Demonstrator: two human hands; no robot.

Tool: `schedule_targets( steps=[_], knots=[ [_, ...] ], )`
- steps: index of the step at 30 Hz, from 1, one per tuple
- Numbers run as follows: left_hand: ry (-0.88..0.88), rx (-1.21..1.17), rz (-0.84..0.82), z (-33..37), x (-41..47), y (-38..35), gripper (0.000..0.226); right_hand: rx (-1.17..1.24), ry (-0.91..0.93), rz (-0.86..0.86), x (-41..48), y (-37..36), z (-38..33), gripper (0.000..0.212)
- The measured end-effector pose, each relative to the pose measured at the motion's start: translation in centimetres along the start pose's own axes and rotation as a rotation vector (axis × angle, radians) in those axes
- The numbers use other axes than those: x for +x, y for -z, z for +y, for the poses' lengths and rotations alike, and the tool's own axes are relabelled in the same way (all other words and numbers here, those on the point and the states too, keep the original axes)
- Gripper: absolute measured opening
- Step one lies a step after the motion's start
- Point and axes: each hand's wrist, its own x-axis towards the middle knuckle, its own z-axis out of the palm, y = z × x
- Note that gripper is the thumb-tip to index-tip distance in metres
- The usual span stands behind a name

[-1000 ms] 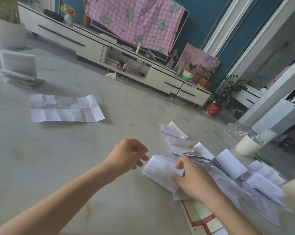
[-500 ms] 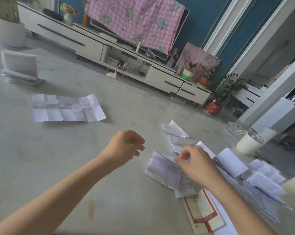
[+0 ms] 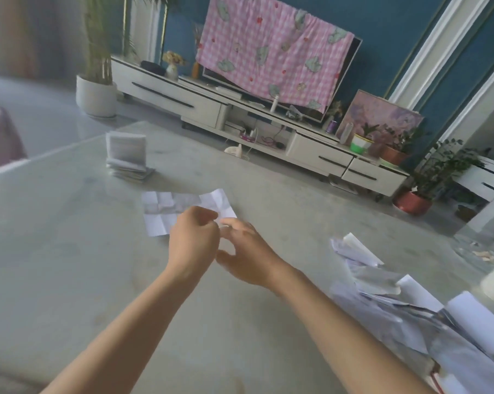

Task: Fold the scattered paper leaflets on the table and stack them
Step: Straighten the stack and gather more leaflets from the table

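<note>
Toward the far left corner of the pale stone tabletop (image 3: 55,265), a small stack of folded white leaflets (image 3: 127,160) stands done. The left hand (image 3: 193,240) curls over the creased flat white leaflet (image 3: 160,207) — grip unclear; the right hand (image 3: 245,250) spreads open. A rumpled paper heap (image 3: 382,282) at the right edge awaits — most of the job is left.

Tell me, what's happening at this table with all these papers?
A person is folding paper leaflets bare-handed. Their left grip and right grip meet at the near edge of a creased, unfolded leaflet lying flat on the table. Blur hides whether the left pinches it; the right's fingers are spread. A stack of folded leaflets sits far left, and a loose heap waits on the right.
</note>
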Motion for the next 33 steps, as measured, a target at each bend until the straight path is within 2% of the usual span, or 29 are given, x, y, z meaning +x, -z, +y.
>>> schedule_targets(
  steps=[4,8,10,13,16,18,20,21,23,25,26,27,29,31,33],
  knots=[
    [0.019,0.029,0.006,-1.7,0.3,3.1,0.036,0.093,-0.039,-0.127,2.9,-2.7,-2.8,0.050],
    [0.008,0.040,0.019,-3.2,0.4,6.4,0.028,-0.004,-0.049,-0.095,3.6,-4.0,-3.3,0.053],
    [0.008,0.036,0.041,-3.4,0.7,7.6,0.028,-0.002,-0.037,-0.010,3.5,-4.5,-3.4,0.050],
    [-0.013,0.009,0.126,-3.5,1.1,9.0,0.026,0.158,-0.031,0.243,3.0,-4.6,-3.7,0.038],
    [0.001,-0.073,0.145,-3.7,1.9,9.9,0.018,0.543,-0.133,0.497,2.2,-3.3,-4.5,0.029],
    [0.097,-0.169,-0.013,-3.6,1.9,9.9,0.034,0.862,-0.218,0.574,1.2,-1.5,-5.3,0.020],
    [0.227,-0.268,-0.222,-3.5,1.4,9.3,0.062,1.119,-0.276,0.567,0.2,0.1,-5.8,0.015],
    [0.226,-0.263,-0.294,-3.3,1.2,8.9,0.077,1.216,-0.299,0.550,-0.4,0.8,-5.9,0.014],
    [0.139,-0.214,-0.330,-2.9,1.0,8.3,0.103,1.352,-0.310,0.520,-1.8,2.0,-5.6,0.015],
    [0.068,-0.196,-0.363,-2.6,1.3,8.6,0.114,1.371,-0.312,0.513,-3.0,2.9,-5.1,0.018],
    [0.043,-0.202,-0.444,-2.5,1.3,8.8,0.102,1.334,-0.305,0.523,-3.6,3.1,-4.7,0.018],
    [0.015,-0.207,-0.558,-2.1,1.0,8.6,0.080,1.278,-0.294,0.545,-4.5,3.5,-4.1,0.019],
    [-0.010,-0.234,-0.669,-1.9,0.5,8.6,0.045,1.185,-0.282,0.556,-5.4,3.7,-3.5,0.020],
    [0.006,-0.261,-0.642,-2.1,-0.1,7.8,0.036,1.142,-0.285,0.564,-6.6,3.9,-2.9,0.021],
    [0.022,-0.247,-0.600,-2.4,-0.7,7.0,0.038,1.169,-0.334,0.571,-7.4,3.7,-2.3,0.025]
  ],
)
